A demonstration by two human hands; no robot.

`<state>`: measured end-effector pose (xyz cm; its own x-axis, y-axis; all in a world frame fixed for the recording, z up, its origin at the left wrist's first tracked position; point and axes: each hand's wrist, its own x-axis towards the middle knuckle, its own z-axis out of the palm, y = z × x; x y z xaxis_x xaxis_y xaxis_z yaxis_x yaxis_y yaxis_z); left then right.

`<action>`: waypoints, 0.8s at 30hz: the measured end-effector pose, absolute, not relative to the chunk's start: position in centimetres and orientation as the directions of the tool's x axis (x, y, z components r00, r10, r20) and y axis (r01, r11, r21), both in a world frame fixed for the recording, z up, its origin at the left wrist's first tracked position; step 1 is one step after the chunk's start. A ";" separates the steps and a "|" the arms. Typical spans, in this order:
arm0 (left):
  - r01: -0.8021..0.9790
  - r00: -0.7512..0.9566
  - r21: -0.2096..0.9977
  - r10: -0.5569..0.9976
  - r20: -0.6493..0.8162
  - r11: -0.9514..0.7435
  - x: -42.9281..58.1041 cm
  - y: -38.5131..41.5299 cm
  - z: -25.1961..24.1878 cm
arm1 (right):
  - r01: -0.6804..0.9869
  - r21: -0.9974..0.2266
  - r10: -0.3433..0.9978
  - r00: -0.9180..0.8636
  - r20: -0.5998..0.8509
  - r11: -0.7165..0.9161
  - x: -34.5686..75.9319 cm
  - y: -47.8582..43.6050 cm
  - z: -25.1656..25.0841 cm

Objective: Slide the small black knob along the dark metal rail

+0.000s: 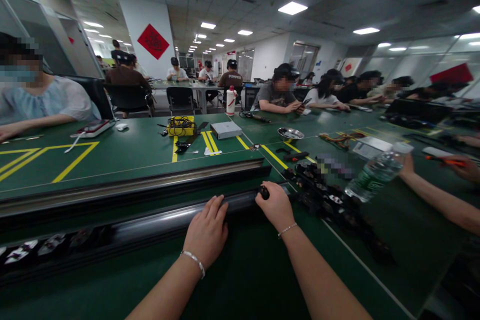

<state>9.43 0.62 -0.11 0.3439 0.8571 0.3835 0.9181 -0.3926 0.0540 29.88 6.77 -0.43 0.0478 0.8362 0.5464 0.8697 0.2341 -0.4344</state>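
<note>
A long black rail is laid on the worktop beneath the left hand, which is held open, palm down, with its fingers rested on the rail. A small black part is pinched in the curled right hand, by the rail's right end; whether it is joined to the rail cannot be told. A second rail is placed just beyond the hands, black parts are heaped right of the right hand, and a bottle is seen farther right
</note>
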 end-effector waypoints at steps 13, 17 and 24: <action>0.914 0.338 0.083 0.858 0.386 -0.397 9.6 0.6 -0.2 | 0.884 -0.444 0.870 0.098 0.483 0.146 30.5 6.6 -0.2; 0.912 0.337 0.097 0.861 0.380 -0.399 9.6 0.6 -0.3 | 0.887 -0.439 0.878 0.093 0.470 0.141 30.6 6.6 -0.2; 0.907 0.334 0.112 0.858 0.390 -0.405 9.6 0.7 -0.3 | 0.892 -0.430 0.868 0.100 0.486 0.139 30.5 6.3 -0.1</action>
<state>9.65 0.68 -0.35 0.3344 0.8577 0.3905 0.9075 -0.4048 0.1122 30.45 6.34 -0.13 0.0996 0.8681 0.4863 0.8921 0.1386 -0.4301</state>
